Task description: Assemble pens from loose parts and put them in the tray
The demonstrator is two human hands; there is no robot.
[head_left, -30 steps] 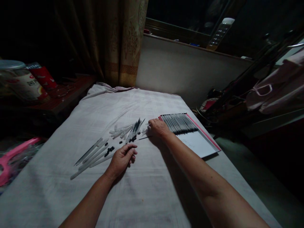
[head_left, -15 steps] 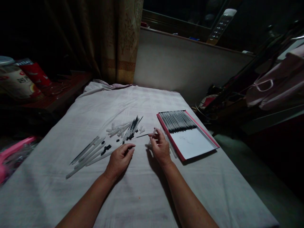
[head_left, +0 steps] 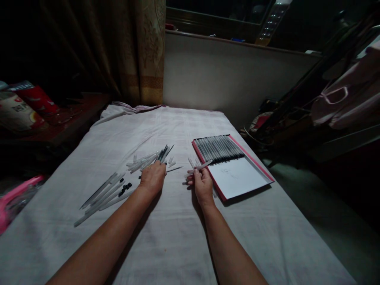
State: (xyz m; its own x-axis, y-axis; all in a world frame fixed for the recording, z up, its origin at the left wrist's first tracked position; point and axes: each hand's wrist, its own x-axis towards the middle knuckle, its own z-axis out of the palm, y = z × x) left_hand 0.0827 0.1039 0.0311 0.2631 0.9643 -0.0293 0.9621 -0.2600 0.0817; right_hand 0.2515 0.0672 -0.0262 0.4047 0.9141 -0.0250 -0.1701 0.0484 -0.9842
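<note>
Red-rimmed box (head_left: 239, 180) holds seemingly finished pens (head_left: 219, 149); left of it, we judge loose tubes (head_left: 102, 201) unfinished, right grip (head_left: 203, 186) pinching clear pieces (head_left: 204, 164), left grip (head_left: 152, 178) unreadable.

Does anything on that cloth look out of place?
The loose black caps and clear tubes look messy: they lie scattered left of the box, whose pens sit in a neat row. One thin dark refill pokes out toward the box.

The single head-worn camera faces forward and down over the pale checked cloth (head_left: 175, 233). The left hand (head_left: 152, 177) and right hand (head_left: 203, 185) appear mid-frame, at close range; the wall (head_left: 208, 71) backs the view at upper centre.
</note>
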